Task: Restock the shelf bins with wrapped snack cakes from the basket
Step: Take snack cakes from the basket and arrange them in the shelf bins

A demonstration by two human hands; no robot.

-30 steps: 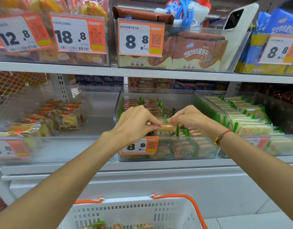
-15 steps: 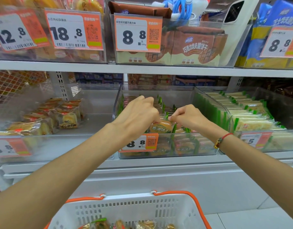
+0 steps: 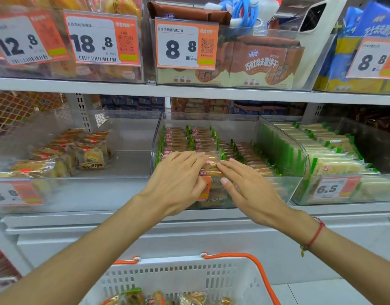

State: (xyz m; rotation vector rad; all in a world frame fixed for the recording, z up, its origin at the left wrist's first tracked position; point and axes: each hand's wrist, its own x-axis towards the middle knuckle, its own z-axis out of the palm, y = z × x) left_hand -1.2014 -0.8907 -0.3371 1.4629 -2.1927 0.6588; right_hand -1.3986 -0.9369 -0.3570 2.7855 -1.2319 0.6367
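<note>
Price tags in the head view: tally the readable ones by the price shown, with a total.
12.8: 1
18.8: 1
8.8: 2, on the brown-pack bin and the blue-pack bin
6.5: 1
Total: 5
The lower-left tag is cut off; the middle bin's tag sits behind the left hand.

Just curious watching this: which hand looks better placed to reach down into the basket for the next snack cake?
Probably the right hand: it lies flat nearer the bin's front, while the left hand reaches further onto the packs. The basket sits below both.
</note>
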